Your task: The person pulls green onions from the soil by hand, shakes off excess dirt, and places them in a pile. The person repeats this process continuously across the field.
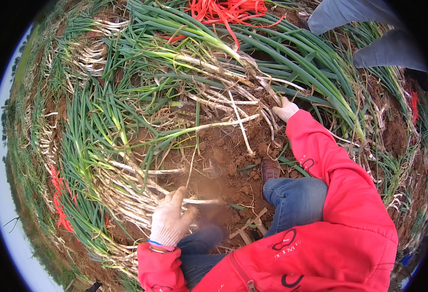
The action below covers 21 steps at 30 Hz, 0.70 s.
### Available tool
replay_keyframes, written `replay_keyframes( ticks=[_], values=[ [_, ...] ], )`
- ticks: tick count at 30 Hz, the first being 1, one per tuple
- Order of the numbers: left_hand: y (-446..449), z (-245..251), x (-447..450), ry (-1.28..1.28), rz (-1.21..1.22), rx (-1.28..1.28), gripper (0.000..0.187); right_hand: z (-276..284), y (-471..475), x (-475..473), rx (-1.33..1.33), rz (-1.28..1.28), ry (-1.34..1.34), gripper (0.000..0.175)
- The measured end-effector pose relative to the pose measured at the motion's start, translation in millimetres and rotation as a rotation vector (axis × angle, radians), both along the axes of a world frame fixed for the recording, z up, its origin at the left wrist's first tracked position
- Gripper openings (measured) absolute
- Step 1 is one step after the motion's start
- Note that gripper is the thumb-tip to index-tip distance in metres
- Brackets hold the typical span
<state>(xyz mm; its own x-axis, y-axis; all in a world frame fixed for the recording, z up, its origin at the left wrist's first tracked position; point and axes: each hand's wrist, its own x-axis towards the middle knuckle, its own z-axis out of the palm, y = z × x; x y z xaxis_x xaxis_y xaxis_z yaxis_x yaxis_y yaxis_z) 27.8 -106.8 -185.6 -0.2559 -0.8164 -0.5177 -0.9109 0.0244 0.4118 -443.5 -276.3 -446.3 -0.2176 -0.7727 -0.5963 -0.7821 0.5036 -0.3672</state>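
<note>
My right hand (286,109), in a whitish knit glove, grips the root end of a thick, soil-covered green onion (268,89) whose leaves reach up and left across the heap. My left hand (170,219), gloved the same way, pinches the lower end of a thin green onion (191,166) between its fingertips; its green top points away from me. Beside and beyond that hand lies a pile of green onions (130,195) with white stems turned towards me. Several loose stalks, among them one pale stem (241,126), rest over the bare soil (217,153) between my hands.
Red plastic ties (228,11) lie on the onions at the top, and more red strips (61,199) are at the left. Another person's legs (374,36) stand at upper right. A small wooden frame (248,230) is by my knee (298,204). Onion rows (45,138) stretch leftward.
</note>
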Motion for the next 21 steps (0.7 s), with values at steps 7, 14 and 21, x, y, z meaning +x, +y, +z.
replay_keyframes(
  ticks=[7,14,21],
  values=[
    [-4,11,-14,0.023,-0.058,-0.155,0.058,-6,16,-3,0.026,0.081,-0.412,0.08],
    [-6,28,-29,-0.058,-0.181,-0.141,0.063,178,-7,25,0.024,-0.128,-0.831,0.028],
    [-25,21,-38,0.875,0.557,0.173,0.076,335,65,162,-0.109,0.081,-1.007,0.031]
  ],
)
